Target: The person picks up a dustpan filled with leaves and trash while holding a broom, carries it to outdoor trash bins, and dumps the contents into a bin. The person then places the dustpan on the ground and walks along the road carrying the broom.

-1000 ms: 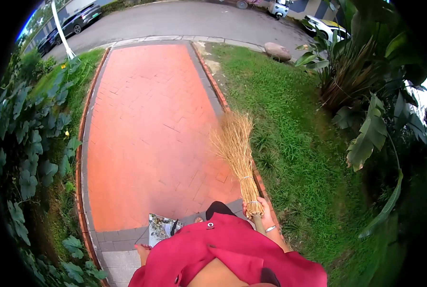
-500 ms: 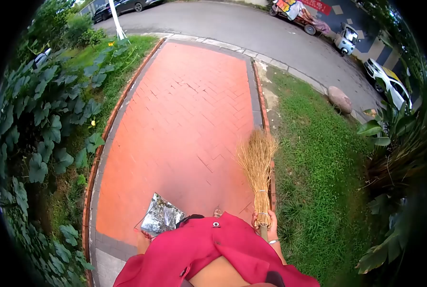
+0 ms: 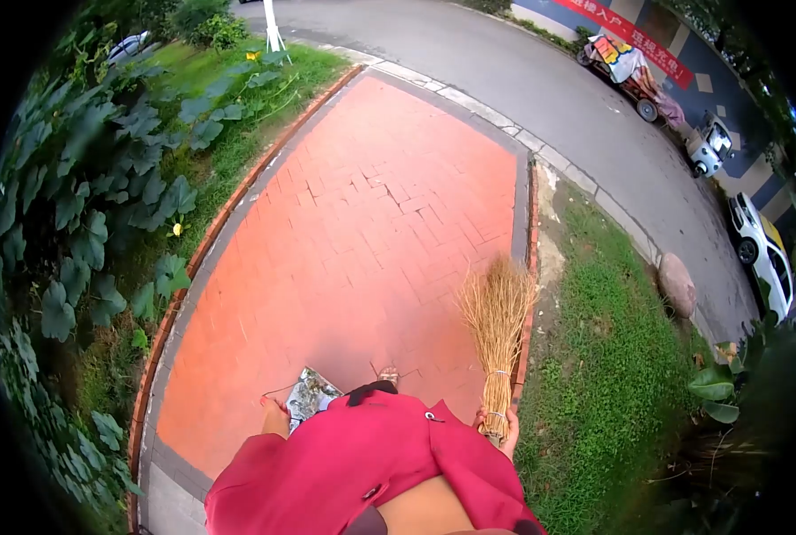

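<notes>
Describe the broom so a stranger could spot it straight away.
Find the red brick path between the leafy plants and the grass strip. At the path's right edge, near the bottom, the right hand grips the broom. It is the only pale straw bundle, fanned out and tied with bands.

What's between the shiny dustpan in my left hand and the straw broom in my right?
In the head view, between the dustpan and the broom lie bare red brick paving and a foot.

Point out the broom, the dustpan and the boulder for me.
broom (image 3: 496,312): head view, on the straw bristles.
dustpan (image 3: 309,394): head view, on its shiny metal face.
boulder (image 3: 677,283): head view, on its top, by the kerb.
</notes>
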`<state>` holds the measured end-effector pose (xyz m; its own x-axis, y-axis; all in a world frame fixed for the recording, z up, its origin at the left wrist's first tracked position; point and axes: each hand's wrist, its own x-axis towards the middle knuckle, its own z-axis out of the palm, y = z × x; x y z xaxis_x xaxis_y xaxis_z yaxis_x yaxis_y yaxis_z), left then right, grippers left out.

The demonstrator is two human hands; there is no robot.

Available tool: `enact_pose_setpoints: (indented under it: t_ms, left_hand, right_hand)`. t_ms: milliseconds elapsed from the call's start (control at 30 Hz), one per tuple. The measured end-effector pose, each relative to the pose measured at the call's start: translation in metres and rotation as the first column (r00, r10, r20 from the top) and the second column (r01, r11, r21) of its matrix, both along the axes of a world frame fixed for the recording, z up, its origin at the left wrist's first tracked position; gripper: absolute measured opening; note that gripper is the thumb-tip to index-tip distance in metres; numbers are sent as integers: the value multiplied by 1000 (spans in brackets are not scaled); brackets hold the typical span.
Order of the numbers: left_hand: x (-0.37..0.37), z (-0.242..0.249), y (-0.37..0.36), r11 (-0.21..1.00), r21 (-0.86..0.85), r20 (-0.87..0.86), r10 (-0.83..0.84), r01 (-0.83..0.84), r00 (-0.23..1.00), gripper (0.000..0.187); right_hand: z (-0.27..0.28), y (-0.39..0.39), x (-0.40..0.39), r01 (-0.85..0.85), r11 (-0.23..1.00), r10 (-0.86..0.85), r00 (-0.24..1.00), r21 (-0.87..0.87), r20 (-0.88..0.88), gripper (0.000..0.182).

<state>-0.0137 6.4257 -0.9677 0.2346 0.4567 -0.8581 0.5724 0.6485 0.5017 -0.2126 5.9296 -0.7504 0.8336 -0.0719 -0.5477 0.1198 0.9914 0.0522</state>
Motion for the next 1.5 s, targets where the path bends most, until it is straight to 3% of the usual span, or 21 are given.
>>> enact_pose_setpoints:
  t_ms: [67,167,267,400,533,667,767,933,1000,1033,1067,1133,1200,1333,1400,1467,1500]
  left_hand:
    - [43,-3,-37,999,-19,-24,42,-43,999,33]
    - [112,16,-73,997,53,45,-62,60,997,33]
    - [185,25,-110,998,28,-88,-55,58,995,32]
    - [259,10,-171,998,-36,2,-43,43,999,30]
    - [326,-7,-237,999,-32,52,8,-6,999,30]
    - [414,8,-307,997,-51,125,68,-62,990,29]
    - [478,28,-352,994,-51,171,106,-98,980,29]
    - [591,30,-413,995,-15,166,103,-102,981,29]
    - [638,15,-431,995,-30,213,102,-98,972,30]
    - [667,8,-443,989,19,121,143,-147,982,30]
    - [695,1,-454,980,68,24,183,-185,983,31]
    - [751,-18,-474,985,34,20,171,-172,985,31]
    - [795,-26,-504,979,-20,51,205,-205,977,26]
    - [887,0,-549,992,20,-64,123,-122,990,28]
    - [926,-7,-549,992,47,-61,121,-118,991,31]
    - [957,-13,-553,994,-46,62,101,-98,993,28]
    - [974,-18,-557,995,-42,46,96,-94,994,28]
  right_hand:
    - [-1,-36,42,9,999,-10,999,-53,-30,50]
    - [20,-73,96,186,982,-189,967,-30,-170,45]
    - [20,-118,157,298,954,-289,945,37,-155,49]
    - [-1,-200,251,278,958,-265,951,69,-158,53]
    - [-21,-280,357,199,980,-198,963,-12,-181,50]
    - [-2,-339,479,42,998,-51,976,-46,-212,44]
    - [4,-372,556,-57,998,58,988,17,-143,44]
    - [-45,-431,676,-171,984,174,982,51,-67,60]
    - [-40,-446,725,-190,981,191,978,25,-79,50]
    - [-38,-456,750,-214,974,220,972,72,-84,50]
    - [-39,-465,774,-213,974,219,971,73,-94,50]
    - [-32,-483,830,-225,974,226,974,22,-21,50]
    - [-24,-502,879,-164,986,163,984,-15,-69,49]
    - [-11,-548,957,-74,995,80,993,62,-85,49]
    - [-4,-564,995,-1,994,15,991,106,-133,51]
    - [-11,-582,1032,59,991,-42,989,118,-143,51]
    - [-15,-596,1052,74,988,-54,988,137,-143,51]
